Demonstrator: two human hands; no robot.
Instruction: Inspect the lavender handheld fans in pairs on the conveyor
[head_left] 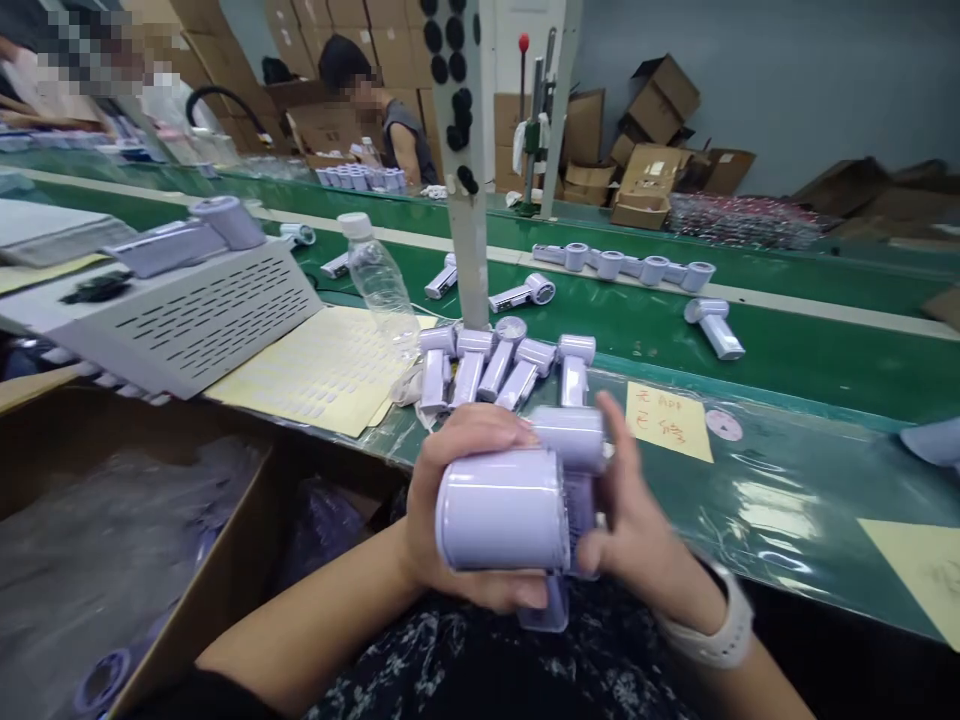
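Observation:
My left hand [465, 500] is wrapped round a lilac device with a wide cylindrical head [501, 510], held above my lap at the bench edge. Just right of it, a second lilac device [570, 438] is gripped by my right hand [630, 510], between fingers and thumb. The two devices overlap in view, so the handles are partly hidden. Beyond my hands, several similar lilac devices [469, 370] lie side by side on the bench edge.
A clear bottle [379, 280] stands left of a metal post [469, 240]. Farther left are a yellow label sheet [322, 365] and a vented metal box [202, 320]. An open carton [210, 590] is at lower left. More devices lie on the green belt [630, 330]. A person [405, 140] works across it.

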